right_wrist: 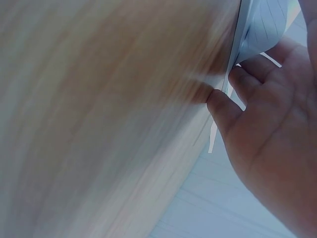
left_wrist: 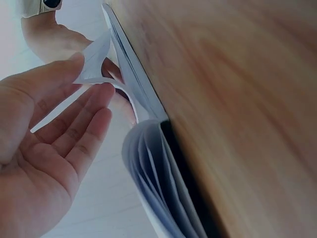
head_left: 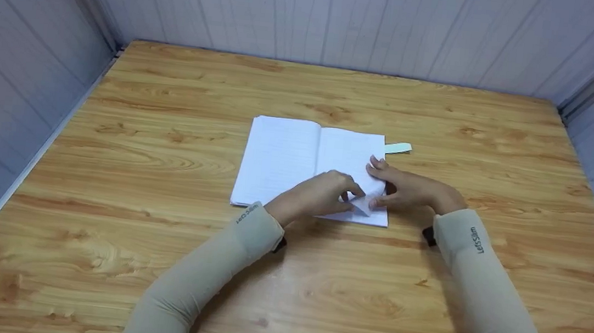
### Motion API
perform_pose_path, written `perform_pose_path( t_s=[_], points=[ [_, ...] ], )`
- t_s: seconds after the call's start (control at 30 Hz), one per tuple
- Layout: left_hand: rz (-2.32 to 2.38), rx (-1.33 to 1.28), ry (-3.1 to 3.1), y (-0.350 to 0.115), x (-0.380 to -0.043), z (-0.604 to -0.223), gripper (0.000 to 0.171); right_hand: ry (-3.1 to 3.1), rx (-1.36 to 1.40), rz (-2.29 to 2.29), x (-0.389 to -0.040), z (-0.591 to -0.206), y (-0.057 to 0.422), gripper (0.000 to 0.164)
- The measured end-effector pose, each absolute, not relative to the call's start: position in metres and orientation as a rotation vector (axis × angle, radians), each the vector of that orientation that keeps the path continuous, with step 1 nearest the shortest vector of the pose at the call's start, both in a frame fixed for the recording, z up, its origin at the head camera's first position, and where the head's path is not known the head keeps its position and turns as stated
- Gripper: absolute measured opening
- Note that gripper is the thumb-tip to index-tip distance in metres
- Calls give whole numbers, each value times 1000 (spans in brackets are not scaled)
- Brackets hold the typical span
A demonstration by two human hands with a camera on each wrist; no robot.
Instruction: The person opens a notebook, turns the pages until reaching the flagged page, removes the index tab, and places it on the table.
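Observation:
An open notebook with white, faintly ruled pages lies flat on the wooden table. My left hand reaches across its lower right part and pinches the raised corner of a page between thumb and fingers. At the notebook's right edge is my right hand, its fingers spread and touching the edge and the lifted page. From the right wrist view, the fingertips meet the side of the notebook, with a curved page above them. A pale green strip sticks out from the upper right edge.
The wooden table extends around the notebook on all sides. Pale panelled walls border it at the back, left and right. Beige sleeves cover both forearms, and a dark band shows at the right wrist.

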State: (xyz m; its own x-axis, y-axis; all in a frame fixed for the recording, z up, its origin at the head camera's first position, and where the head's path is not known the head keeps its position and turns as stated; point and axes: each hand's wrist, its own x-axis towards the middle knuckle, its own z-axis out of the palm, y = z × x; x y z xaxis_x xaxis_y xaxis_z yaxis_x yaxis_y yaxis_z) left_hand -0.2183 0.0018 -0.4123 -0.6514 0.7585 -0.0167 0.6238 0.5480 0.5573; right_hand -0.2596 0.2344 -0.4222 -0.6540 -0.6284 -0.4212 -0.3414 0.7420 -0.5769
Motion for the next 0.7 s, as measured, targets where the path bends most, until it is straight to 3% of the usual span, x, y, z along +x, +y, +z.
perform_pose_path(
  t_s=[0.43,0.7],
  points=[
    [810,1121,2594,-4,-218,-412,28,2367,-779,-709,-259,-426,242,104],
    [1028,1092,2613,-12,-218,-409,36,2415,-685,-891,-261,-420,248,116]
  ],
)
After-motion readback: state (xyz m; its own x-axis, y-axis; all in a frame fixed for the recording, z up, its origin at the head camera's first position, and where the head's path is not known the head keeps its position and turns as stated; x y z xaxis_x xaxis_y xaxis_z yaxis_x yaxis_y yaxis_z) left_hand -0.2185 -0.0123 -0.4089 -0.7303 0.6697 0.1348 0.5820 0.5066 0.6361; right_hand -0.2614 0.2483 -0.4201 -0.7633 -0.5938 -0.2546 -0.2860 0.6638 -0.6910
